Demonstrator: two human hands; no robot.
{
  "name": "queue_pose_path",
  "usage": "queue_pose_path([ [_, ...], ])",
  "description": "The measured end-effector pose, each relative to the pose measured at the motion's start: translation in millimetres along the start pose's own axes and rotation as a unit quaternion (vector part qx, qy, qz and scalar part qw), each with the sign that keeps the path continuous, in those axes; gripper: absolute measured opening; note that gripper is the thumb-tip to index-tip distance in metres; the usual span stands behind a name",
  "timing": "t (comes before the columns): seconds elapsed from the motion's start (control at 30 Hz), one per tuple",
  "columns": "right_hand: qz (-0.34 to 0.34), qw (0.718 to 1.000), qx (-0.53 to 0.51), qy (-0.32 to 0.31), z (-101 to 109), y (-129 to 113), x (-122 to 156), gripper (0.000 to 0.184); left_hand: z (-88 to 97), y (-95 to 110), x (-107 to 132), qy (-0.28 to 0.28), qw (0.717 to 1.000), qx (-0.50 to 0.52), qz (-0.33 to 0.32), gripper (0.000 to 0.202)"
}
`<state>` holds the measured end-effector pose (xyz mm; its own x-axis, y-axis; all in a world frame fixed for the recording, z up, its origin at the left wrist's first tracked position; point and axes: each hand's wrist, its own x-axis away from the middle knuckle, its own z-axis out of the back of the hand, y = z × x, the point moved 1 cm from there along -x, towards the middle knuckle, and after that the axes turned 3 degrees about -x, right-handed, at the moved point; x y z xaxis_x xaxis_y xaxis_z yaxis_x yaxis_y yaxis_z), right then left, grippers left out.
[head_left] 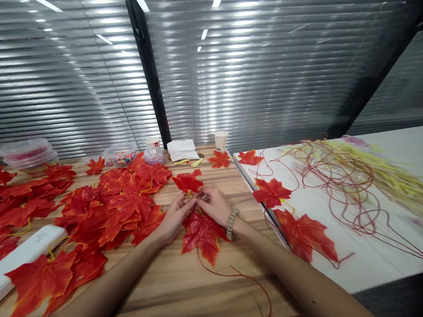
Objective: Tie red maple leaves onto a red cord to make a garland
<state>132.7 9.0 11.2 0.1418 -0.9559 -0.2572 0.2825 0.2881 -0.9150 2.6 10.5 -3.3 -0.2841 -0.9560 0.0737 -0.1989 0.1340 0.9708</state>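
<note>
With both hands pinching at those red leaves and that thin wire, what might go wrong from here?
1. The red wire trails loose toward the table edge under the right forearm; a sweep of the arm might snag it and tug the leaf out of the left hand and right hand.
2. The leaf pile lies right beside the left hand, so neighbouring leaves could get dragged along.
3. The paper cup stands just beyond; a jerked wire might tip it.
</note>
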Motion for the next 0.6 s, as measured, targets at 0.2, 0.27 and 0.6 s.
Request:
queue_pose_path([
  [0.2, 0.000, 1.000, 0.006, -0.001, 0.5, -1.5, 0.2, 0.011, -0.6, 1.0, 0.7, 0.008, 1.000, -0.007, 0.000, 0.030],
  [0.27, 0.001, 1.000, 0.011, 0.004, 0.4, -1.6, -0.2, 0.011, -1.2, 1.8, 1.2, 0.002, 1.000, -0.003, 0.000, 0.030],
  [0.6, 0.023, 1.000, -0.018, 0.010, -2.7, 5.7, -1.5, 0.011, 1.8, -0.3, -0.2, -0.024, 0.999, -0.004, -0.031, 0.022],
])
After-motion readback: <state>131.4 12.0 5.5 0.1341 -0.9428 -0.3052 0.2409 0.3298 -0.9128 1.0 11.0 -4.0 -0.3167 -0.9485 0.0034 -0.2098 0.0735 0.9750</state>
